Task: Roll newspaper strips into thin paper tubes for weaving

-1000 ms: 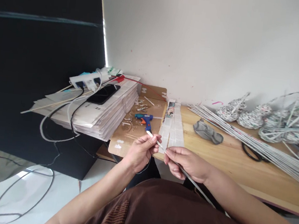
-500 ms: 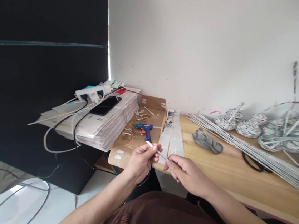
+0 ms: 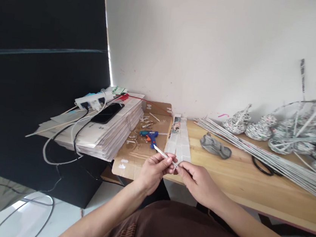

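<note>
Between my two hands is a thin rolled paper stick (image 3: 160, 151), pale and pointing up to the left. My left hand (image 3: 155, 169) pinches it partway along, so its upper end sticks out past the fingers. The fingertips of my right hand (image 3: 196, 180) close on its lower end, almost touching the left fingers. Just beyond the stick's tip lies a blue glue gun (image 3: 150, 136) on a piece of cardboard (image 3: 133, 161). Flat strips of newspaper (image 3: 182, 142) lie behind my hands.
On the left a tall stack of paper (image 3: 116, 136) carries a phone (image 3: 107, 112), a power strip (image 3: 90, 100) and loose cables. To the right are a grey cloth (image 3: 215, 146), a bundle of paper sticks (image 3: 256, 154), black-handled scissors (image 3: 262, 166) and several woven paper pieces (image 3: 259, 128).
My left hand has slid down the stick toward my right hand, so more of the stick's upper end shows and the gap between the hands is smaller. The view has shifted slightly.
</note>
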Available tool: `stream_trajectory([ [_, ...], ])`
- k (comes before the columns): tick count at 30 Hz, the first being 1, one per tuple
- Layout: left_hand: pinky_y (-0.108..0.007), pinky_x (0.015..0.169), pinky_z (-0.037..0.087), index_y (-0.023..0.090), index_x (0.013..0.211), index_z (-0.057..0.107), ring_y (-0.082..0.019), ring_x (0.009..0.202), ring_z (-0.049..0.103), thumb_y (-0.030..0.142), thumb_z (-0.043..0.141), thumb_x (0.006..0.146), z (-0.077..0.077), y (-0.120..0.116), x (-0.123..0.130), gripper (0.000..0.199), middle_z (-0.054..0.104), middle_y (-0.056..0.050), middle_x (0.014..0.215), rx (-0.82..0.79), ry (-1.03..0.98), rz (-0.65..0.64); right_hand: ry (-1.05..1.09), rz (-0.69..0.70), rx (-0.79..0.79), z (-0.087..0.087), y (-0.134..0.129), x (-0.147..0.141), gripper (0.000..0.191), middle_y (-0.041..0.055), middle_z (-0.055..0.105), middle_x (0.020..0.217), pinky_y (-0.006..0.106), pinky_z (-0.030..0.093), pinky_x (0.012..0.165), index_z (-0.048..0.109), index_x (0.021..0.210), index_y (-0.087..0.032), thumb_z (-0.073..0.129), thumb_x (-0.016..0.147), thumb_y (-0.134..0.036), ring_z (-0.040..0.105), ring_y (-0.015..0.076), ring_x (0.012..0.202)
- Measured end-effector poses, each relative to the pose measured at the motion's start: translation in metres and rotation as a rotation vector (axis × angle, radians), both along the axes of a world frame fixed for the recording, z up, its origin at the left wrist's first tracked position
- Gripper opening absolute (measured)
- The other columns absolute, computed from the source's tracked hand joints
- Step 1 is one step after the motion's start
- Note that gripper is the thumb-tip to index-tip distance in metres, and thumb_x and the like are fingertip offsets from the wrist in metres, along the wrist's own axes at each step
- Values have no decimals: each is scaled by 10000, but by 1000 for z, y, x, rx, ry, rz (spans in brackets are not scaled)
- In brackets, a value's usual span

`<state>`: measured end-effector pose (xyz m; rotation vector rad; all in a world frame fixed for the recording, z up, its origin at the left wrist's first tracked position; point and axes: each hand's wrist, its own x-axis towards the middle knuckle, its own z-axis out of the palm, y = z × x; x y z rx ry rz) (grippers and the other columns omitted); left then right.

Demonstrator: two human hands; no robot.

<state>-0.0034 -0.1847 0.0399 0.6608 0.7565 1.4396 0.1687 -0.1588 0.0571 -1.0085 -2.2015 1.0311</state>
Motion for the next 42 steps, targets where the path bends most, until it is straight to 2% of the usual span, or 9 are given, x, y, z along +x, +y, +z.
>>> stream_trajectory([
  [3,-192,605,511,99,856,732,-73,560,600,246,782,731,-1,-1,6,199,665,-35,672,-2,21,-47,67,39,-154,-5,1,1,373,-21,521,626,235,381,570,563,808,-188,403,961,-488,491,109,580],
  [6,-204,619,506,100,849,729,-79,580,600,261,772,742,-2,-2,10,198,667,-41,693,22,38,-54,114,65,-301,-11,3,2,405,-39,482,559,229,392,525,552,821,-187,400,945,-541,476,104,509],
  [13,-182,590,454,125,883,732,-74,613,581,237,802,698,-6,-3,13,227,693,-47,768,15,142,1,85,13,-221,-13,3,3,408,-8,544,586,242,395,539,618,834,-186,427,934,-531,531,129,546],
  [18,-165,584,439,154,904,724,-62,635,578,231,805,685,-5,6,-1,246,703,-34,817,7,100,164,-22,-38,-83,-8,2,14,323,-5,582,639,244,354,570,626,821,-195,466,933,-452,514,127,589],
  [20,-156,586,433,173,947,715,-58,656,580,233,792,703,-4,8,-4,262,697,-23,833,22,65,186,-51,-79,-35,-8,1,18,303,-13,571,631,244,333,570,617,786,-195,478,929,-423,485,119,580],
  [24,-172,597,450,155,985,716,-75,685,596,257,779,722,-7,5,2,289,706,-54,888,-21,119,41,-36,-87,27,-12,-1,19,286,-34,493,585,240,289,543,580,725,-189,501,918,-384,410,105,547],
  [28,-171,580,454,100,914,735,-86,681,605,278,776,725,-11,2,10,263,717,-98,896,-81,190,-64,-6,-80,94,-16,-2,18,264,-29,518,621,239,295,563,588,727,-186,516,912,-360,429,107,576],
  [36,-166,591,498,110,912,725,-74,659,618,299,788,716,-10,5,1,280,725,-87,882,-51,121,40,-68,-113,96,-21,-2,25,259,-31,518,593,242,273,536,652,777,-199,543,890,-405,407,101,533],
  [42,-171,596,532,111,900,717,-75,638,635,274,812,683,-11,4,-1,287,725,-75,860,-54,102,99,-39,-75,-25,-18,-4,26,299,-25,539,568,242,277,529,648,757,-194,519,900,-422,420,103,514],
])
